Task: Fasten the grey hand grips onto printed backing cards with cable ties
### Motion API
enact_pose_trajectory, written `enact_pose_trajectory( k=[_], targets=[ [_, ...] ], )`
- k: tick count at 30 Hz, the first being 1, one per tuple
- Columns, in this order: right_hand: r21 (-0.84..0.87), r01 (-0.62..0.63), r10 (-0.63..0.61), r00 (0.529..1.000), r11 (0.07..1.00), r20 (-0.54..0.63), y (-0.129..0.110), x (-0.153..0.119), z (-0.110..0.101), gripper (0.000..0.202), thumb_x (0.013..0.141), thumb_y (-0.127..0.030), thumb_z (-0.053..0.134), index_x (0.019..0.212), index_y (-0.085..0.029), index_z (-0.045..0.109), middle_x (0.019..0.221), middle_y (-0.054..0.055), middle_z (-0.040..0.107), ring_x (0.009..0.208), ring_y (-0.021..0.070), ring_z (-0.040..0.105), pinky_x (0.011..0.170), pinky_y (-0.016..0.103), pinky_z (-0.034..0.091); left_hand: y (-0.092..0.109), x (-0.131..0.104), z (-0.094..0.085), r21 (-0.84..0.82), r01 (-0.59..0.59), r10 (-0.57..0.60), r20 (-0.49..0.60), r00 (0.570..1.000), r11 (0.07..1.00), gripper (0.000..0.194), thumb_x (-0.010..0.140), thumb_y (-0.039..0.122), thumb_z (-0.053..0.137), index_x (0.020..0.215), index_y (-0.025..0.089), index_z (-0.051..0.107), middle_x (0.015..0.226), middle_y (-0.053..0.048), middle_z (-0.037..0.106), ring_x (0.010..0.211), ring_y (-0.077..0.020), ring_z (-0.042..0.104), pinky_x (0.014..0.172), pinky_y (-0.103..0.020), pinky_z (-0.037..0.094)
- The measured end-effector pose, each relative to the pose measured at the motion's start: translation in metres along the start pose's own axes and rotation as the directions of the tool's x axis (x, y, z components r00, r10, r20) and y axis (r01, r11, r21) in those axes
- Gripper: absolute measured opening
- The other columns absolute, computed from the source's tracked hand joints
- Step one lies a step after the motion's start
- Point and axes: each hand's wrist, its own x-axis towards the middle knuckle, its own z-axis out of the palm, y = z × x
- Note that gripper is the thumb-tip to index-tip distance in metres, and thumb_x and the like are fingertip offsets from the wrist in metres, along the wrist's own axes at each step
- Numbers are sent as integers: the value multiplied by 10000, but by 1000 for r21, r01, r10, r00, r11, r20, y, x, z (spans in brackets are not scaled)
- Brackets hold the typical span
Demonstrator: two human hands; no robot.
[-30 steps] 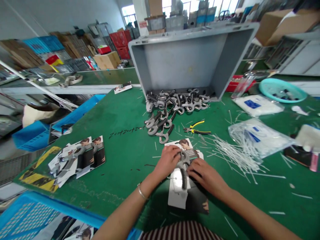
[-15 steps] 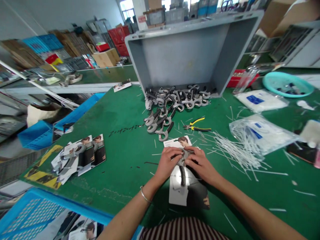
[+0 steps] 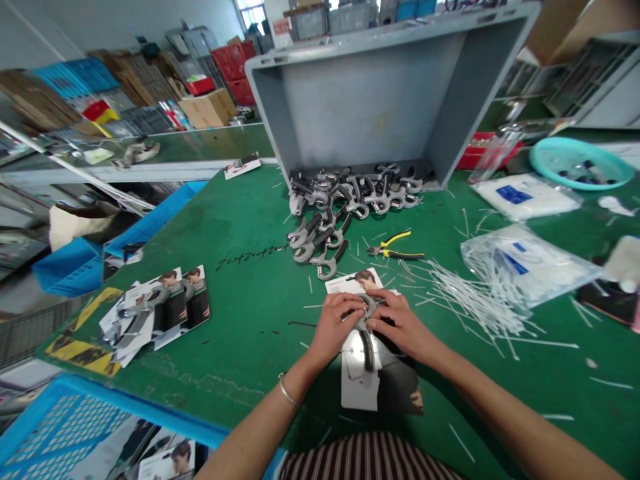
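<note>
A grey hook-shaped tool with a black grip [image 3: 369,350] lies along a printed card [image 3: 360,393] in front of me. From the left, my left hand [image 3: 336,325] closes its fingers on the tool's curved grey end. My right hand [image 3: 400,327] pinches the same end from the other side, its fingertips close to the left ones. The card's upper edge, with a picture of a person, shows beyond my hands. My fingers hide part of the curved end, and anything small between them cannot be made out.
A grey crate [image 3: 370,113] on its side has several similar tools [image 3: 360,197] spilling from it. Yellow-handled cutters [image 3: 395,247] and a heap of white cable ties [image 3: 480,303] lie rightward. Carded tools [image 3: 155,307] are at left; a blue basket [image 3: 60,420] stands at lower left.
The view has shifted slightly. Both hands stay on the tool's curved end with nearly the same grip, and the black grip's lower end sits a touch further right.
</note>
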Motion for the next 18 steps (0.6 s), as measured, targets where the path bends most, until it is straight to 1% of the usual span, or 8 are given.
enact_pose_trajectory(
  k=[6,12,14,16,18],
  targets=[
    [-12,-3,3,1000,1000,-6,-1,0,-1,194,903,-339,600,794,-235,722,1356,53,494,1261,286,417,1064,506,322,1,0,0,3,-2,2,-3,1000,1000,97,876,255,649,912,245,739,1013,-28,710,1027,-199,594,984,-391,391],
    [1,16,-16,1000,1000,-2,0,1,1,193,907,-325,594,792,-225,713,1360,61,497,1274,282,418,1072,498,303,0,-1,-1,22,-16,16,9,1000,1000,108,878,248,648,926,242,744,1016,-33,709,1026,-196,588,977,-381,394],
    [17,1,0,1000,1000,-19,-1,2,2,193,906,-319,595,786,-223,711,1338,64,513,1265,282,422,1065,496,307,1,-2,-3,40,-35,34,29,999,999,112,882,249,642,928,241,744,1028,-36,707,1034,-198,582,978,-384,390],
    [37,-31,32,999,999,-43,-2,3,4,191,903,-323,595,791,-224,714,1307,68,535,1237,281,439,1052,495,321,3,-2,-6,49,-63,60,77,995,997,125,889,250,632,945,243,743,1058,-38,703,1059,-203,568,987,-388,380],
    [57,-58,62,995,997,-76,-3,5,7,190,905,-333,588,809,-226,712,1269,71,558,1199,274,462,1041,492,335,4,-1,-11,22,-56,53,122,991,998,138,899,258,619,962,246,741,1068,-36,704,1065,-203,565,993,-388,373]
  ],
)
